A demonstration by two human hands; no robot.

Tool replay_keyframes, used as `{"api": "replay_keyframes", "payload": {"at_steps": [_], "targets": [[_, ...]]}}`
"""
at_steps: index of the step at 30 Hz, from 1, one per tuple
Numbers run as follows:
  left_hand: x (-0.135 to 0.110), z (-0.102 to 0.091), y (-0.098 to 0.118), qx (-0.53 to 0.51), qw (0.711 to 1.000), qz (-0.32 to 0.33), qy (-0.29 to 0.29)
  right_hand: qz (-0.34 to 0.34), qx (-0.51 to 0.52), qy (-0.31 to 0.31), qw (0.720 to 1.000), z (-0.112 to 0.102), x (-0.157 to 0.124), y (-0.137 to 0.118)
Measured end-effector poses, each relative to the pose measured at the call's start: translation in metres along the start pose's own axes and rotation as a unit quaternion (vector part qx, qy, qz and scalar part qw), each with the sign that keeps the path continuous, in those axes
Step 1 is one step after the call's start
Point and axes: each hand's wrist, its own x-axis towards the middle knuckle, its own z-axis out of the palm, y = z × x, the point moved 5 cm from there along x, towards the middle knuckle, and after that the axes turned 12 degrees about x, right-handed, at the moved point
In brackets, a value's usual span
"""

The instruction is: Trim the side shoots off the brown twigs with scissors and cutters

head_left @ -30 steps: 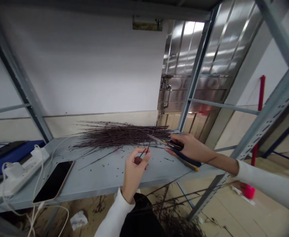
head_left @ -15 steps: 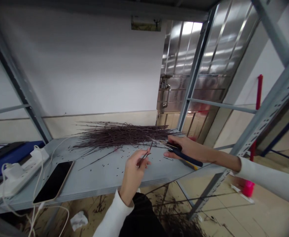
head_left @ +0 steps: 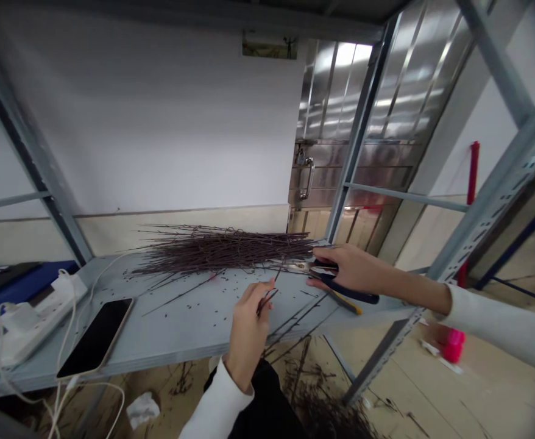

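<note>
My left hand (head_left: 248,323) pinches one thin twig (head_left: 267,297) between thumb and fingertips, which are closed tight on it. The twig slants up and away from me. My right hand (head_left: 354,271) is wrapped around one pair of shears (head_left: 340,291), whose tips point left at the twig. Just behind lies one bundle of dark twigs (head_left: 222,249), its long axis left to right, on the grey metal shelf (head_left: 180,329). One phone (head_left: 94,336) and one power strip (head_left: 30,314) lie further left. A white wall and a steel door (head_left: 340,110) stand behind.
</note>
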Motion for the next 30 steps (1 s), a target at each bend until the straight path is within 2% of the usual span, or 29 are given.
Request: {"api": "replay_keyframes", "payload": {"at_steps": [7, 13, 21, 24, 30], "targets": [[-0.003, -0.006, -0.002, -0.02, 1.0, 0.018, -0.004, -0.001, 0.027, -0.013, 1.0, 0.005, -0.003, -0.001], [-0.004, -0.004, -0.004, -0.072, 0.996, 0.013, -0.052, -0.042, 0.096, -0.044, 0.994, 0.016, -0.006, -0.008], [-0.005, -0.004, -0.01, -0.147, 0.986, -0.043, -0.068, -0.084, 0.114, 0.021, 0.99, 0.014, 0.0, -0.018], [-0.004, -0.004, -0.011, -0.146, 0.986, -0.045, -0.066, -0.083, 0.117, 0.026, 0.989, 0.015, 0.0, -0.014], [-0.003, -0.004, -0.004, -0.098, 0.993, -0.001, -0.071, -0.069, 0.113, -0.015, 0.991, 0.02, -0.003, -0.011]]}}
